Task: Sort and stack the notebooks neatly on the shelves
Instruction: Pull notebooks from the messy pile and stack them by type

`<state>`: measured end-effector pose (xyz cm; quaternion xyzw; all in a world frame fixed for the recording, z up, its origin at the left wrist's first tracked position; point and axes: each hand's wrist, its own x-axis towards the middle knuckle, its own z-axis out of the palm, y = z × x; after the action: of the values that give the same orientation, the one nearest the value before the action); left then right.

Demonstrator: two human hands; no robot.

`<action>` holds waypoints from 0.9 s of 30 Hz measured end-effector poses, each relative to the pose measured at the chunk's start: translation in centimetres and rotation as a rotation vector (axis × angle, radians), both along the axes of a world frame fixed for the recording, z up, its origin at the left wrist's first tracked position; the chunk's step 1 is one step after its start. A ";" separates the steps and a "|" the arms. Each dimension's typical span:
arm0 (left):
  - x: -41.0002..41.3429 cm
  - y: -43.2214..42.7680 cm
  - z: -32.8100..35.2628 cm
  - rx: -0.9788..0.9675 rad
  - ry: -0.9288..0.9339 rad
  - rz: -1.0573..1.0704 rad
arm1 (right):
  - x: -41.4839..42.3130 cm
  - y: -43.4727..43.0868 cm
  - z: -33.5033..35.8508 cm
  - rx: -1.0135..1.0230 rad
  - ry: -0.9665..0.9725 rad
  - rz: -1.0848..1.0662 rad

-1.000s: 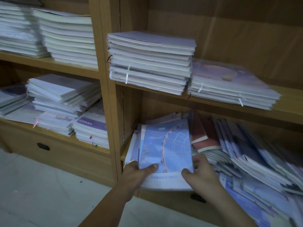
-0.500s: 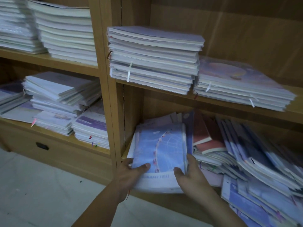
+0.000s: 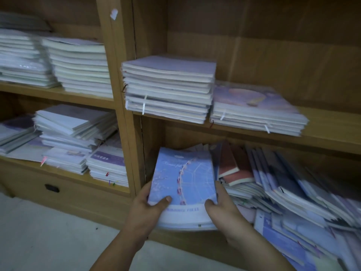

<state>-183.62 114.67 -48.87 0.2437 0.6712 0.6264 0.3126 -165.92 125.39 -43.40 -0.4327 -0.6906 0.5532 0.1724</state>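
A blue notebook bundle with a ferris-wheel cover (image 3: 183,178) sits at the left end of the lower right shelf (image 3: 195,237), sticking out over its front edge. My left hand (image 3: 148,210) grips its near left corner, thumb on the cover. My right hand (image 3: 222,210) grips its near right corner, fingers along the right side. To the right lies a loose slanted heap of notebooks (image 3: 293,192), some with red covers (image 3: 228,165). On the shelf above stand a tall neat stack (image 3: 168,89) and a lower stack (image 3: 256,110).
The left bay holds two tall white stacks (image 3: 78,65) on its upper shelf and untidy piles (image 3: 74,137) on its lower shelf. A wooden upright (image 3: 127,114) divides the bays. A drawer slot (image 3: 51,188) sits below, above a pale floor (image 3: 48,241).
Both hands have gathered the blue bundle square and pushed it left toward the upright; loose notebooks that fanned out to its left are now tucked under it. The camera has moved closer.
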 end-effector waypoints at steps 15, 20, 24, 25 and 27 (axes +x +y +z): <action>10.3 -13.0 14.4 0.117 0.259 0.164 | 10.4 -10.1 12.6 0.199 0.188 0.130; 12.0 -11.9 21.2 0.299 0.334 0.122 | 12.5 -10.5 17.7 0.354 0.352 0.047; 12.7 -6.3 26.3 0.326 0.414 -0.023 | 13.0 -6.6 22.1 0.282 0.434 -0.135; 12.6 -4.2 27.2 0.300 0.449 -0.017 | 12.9 -5.1 23.0 0.273 0.416 -0.206; 12.0 0.0 28.1 0.229 0.502 0.020 | 12.5 -1.6 24.0 0.295 0.368 -0.290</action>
<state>-171.63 114.66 -20.79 0.4187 0.6547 0.6212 0.1007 -153.45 123.81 -19.37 -0.3897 -0.6516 0.4856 0.4334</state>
